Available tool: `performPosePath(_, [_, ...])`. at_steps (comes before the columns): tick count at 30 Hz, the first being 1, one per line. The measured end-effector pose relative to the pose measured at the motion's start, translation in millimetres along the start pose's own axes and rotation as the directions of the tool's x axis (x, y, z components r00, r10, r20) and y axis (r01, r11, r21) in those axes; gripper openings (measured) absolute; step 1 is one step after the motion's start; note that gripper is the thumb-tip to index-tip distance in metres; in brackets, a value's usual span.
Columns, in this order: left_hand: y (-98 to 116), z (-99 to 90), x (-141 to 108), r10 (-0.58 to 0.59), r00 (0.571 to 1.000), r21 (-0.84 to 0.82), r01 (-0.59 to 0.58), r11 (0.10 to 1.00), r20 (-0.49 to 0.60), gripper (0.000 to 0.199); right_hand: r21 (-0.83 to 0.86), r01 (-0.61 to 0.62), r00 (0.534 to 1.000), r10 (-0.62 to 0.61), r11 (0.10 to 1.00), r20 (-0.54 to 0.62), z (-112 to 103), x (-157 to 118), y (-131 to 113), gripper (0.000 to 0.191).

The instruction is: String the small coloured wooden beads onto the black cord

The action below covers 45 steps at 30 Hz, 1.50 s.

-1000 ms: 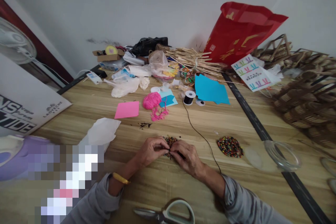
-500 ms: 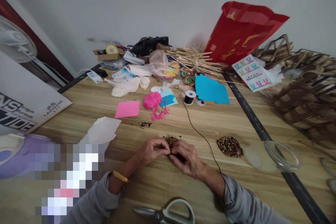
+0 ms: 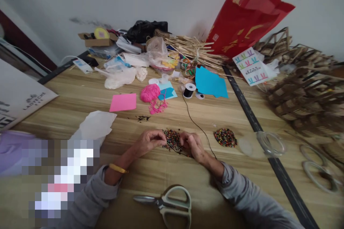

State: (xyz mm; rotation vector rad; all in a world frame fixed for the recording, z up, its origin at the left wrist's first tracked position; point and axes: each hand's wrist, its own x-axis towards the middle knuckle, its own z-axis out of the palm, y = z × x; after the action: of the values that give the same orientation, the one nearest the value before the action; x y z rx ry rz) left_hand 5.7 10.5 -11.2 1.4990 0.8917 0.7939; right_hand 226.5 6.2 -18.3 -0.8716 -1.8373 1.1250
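A loose pile of small multicoloured beads (image 3: 172, 140) lies on the table between my hands. At its left edge is my left hand (image 3: 149, 142), thumb and forefinger tips together; whatever they pinch is too small to make out. On the right edge my right hand (image 3: 194, 146) has its fingers curled in, hiding anything between them. A thin black cord (image 3: 197, 123) runs from a black spool (image 3: 189, 91) toward my right wrist. More dark cord, with a few beads near it, shows below the pile beside my right hand. Right of that hand lies a coil of strung beads (image 3: 225, 137).
White-handled scissors (image 3: 176, 203) lie in front of me. Pink yarn (image 3: 150, 93), a pink card (image 3: 123, 102) and blue sheets (image 3: 211, 83) are farther back. Clear rings (image 3: 271, 144) lie at right, near woven baskets (image 3: 309, 103). A red bag (image 3: 249, 21) stands behind.
My hands, earlier close together in front of the beads, have moved apart to either side, exposing the pile. The view has shifted, showing more of the scissors.
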Motion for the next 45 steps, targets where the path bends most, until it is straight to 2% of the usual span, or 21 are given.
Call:
performPosePath(2, [-0.4,-0.4,0.5,-0.006,1.000,0.015,0.006,1.000,0.009,0.014,0.070,-0.112,0.993,0.115,0.991,-0.033,-5.1,3.4,-3.1,0.061])
performPosePath(4, [-0.1,-0.3,0.7,-0.010,1.000,0.020,0.010,1.000,0.013,0.015,0.129,-0.176,0.982,0.183,0.976,-0.042,-10.5,7.4,-9.5,0.054])
performPosePath(8, [1.2,0.9,0.1,-0.022,1.000,0.010,0.022,1.000,0.017,0.016,0.156,-0.267,0.964,0.264,0.951,0.039,-16.5,13.1,-27.2,0.033])
performPosePath(13, [2.4,2.5,-2.1,-0.012,0.999,-0.001,0.012,1.000,0.032,0.017,0.184,-0.292,0.950,0.263,0.938,0.167,-9.2,12.5,-39.9,0.028])
performPosePath(18, [8.9,5.1,-5.1,0.001,0.999,-0.038,0.000,0.999,0.039,0.017,0.259,-0.365,0.905,0.277,0.894,0.322,4.3,8.3,-39.1,0.030])
performPosePath(22, [11.8,7.3,-6.8,0.012,1.000,-0.037,-0.011,0.999,0.026,0.018,0.298,-0.408,0.889,0.302,0.863,0.344,9.1,5.6,-38.3,0.031])
performPosePath(28, [5.0,10.0,-6.3,0.037,0.999,-0.009,-0.037,0.999,0.009,0.021,0.322,-0.485,0.860,0.378,0.813,0.342,5.6,1.5,-39.8,0.029])
performPosePath(33, [5.0,12.5,-5.9,0.107,0.989,-0.029,-0.104,0.994,0.107,0.020,0.331,-0.524,0.832,0.389,0.785,0.396,1.7,-2.7,-47.6,0.029])
performPosePath(36, [7.5,13.9,-7.4,0.133,0.972,-0.019,-0.132,0.991,0.191,0.019,0.269,-0.532,0.798,0.370,0.803,0.475,-1.1,-3.9,-52.3,0.028])
performPosePath(38, [7.4,14.2,-8.3,0.135,0.969,-0.002,-0.138,0.990,0.209,0.018,0.218,-0.528,0.775,0.361,0.821,0.519,-1.9,-3.7,-52.8,0.028])
performPosePath(40, [5.3,13.6,-8.7,0.138,0.967,0.022,-0.146,0.989,0.213,0.017,0.202,-0.512,0.781,0.355,0.835,0.514,-0.6,-3.4,-50.2,0.028])
performPosePath(45, [-3.7,10.9,-7.0,0.156,0.967,0.124,-0.183,0.975,0.201,0.016,0.228,-0.450,0.866,0.360,0.864,0.347,12.9,-5.5,-33.8,0.028])
